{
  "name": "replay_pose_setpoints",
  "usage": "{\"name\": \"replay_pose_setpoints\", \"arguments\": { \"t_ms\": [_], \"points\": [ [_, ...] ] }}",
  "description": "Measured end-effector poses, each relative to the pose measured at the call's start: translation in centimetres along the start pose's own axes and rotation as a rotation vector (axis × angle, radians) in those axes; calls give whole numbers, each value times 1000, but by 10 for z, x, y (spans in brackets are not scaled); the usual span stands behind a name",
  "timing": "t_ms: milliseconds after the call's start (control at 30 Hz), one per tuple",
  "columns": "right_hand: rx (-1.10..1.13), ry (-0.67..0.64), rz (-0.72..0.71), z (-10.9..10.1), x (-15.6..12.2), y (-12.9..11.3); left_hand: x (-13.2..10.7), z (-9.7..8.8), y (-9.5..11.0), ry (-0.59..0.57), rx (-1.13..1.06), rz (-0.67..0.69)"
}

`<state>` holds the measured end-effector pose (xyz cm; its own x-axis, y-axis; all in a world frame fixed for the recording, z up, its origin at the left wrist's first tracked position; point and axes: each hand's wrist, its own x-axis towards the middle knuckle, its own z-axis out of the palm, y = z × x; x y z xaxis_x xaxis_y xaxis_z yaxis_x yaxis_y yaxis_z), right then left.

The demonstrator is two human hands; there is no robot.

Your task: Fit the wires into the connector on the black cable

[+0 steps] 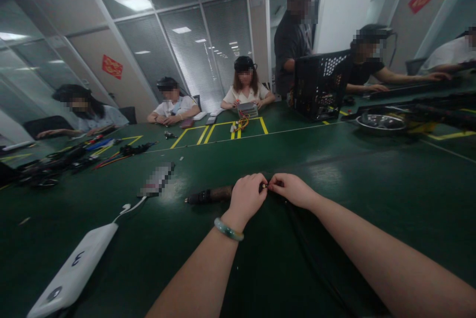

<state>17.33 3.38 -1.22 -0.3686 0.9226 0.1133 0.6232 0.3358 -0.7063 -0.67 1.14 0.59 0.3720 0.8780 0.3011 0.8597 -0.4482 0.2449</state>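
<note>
In the head view, my left hand [248, 194] is closed around the rear part of a dark, pen-shaped cylindrical tool [217, 194]. The tool lies nearly level, its narrow tip pointing left. A small shiny metal piece [264, 186] shows between my two hands, close to the tool's rear end. My right hand [292, 189] pinches beside that piece; what its fingertips hold is too small to make out. From below my right hand a black cable [303, 241] runs down toward the bottom right. A jade-coloured bangle [228, 230] circles my left wrist.
A white device marked 3 [76, 263] lies at lower left, cabled toward a phone [158, 179]. Dark cables and parts [55, 164] are heaped at left. A black computer case [320, 85] stands at back right. Several people sit across the green table [208, 263]; one person stands.
</note>
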Motion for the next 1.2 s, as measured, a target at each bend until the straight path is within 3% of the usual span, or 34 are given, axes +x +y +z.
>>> {"name": "replay_pose_setpoints", "arguments": {
  "t_ms": [700,1200],
  "points": [
    [45,2,29,0,-1,3,1,3,-7,31,-93,79],
    [48,-24,64,-5,-3,-6,0,0,-5,5,-109,20]
  ]
}}
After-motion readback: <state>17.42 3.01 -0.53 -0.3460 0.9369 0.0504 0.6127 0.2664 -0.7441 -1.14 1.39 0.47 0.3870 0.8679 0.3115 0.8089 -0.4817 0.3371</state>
